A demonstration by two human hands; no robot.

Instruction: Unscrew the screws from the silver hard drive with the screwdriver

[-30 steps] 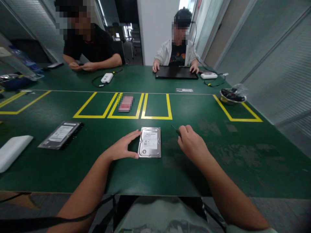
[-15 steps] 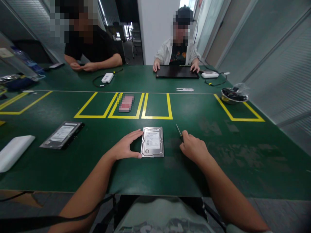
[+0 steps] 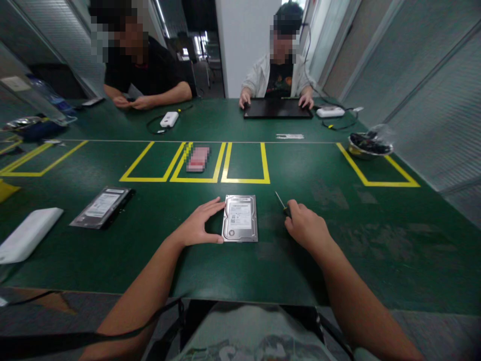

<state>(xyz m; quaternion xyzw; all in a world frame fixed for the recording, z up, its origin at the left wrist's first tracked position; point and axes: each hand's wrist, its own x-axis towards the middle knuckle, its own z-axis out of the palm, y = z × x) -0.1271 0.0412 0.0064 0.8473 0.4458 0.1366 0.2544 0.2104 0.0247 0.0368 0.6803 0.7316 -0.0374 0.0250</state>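
A silver hard drive (image 3: 240, 219) with a white label lies flat, label up, on the green table in front of me. My left hand (image 3: 201, 225) rests at its left side, thumb and fingers spread apart, with the fingertips at the drive's left edge. To the right of the drive, my right hand (image 3: 305, 221) is closed around a screwdriver (image 3: 280, 200). Its thin metal shaft points up and to the left, away from me, and its tip is clear of the drive. Most of the handle is hidden in my fingers.
A second hard drive (image 3: 98, 206) lies to the left, near a white object (image 3: 32, 233). Yellow tape outlines (image 3: 246, 180) mark the table, one around a blurred pink item (image 3: 198, 159). A bowl of dark parts (image 3: 370, 145) stands far right. Two people sit opposite, one holding a black panel (image 3: 278, 108).
The whole view has shifted slightly, so things appear a little further right. Both hands keep nearly the same pose, and the drive stays in place on the table.
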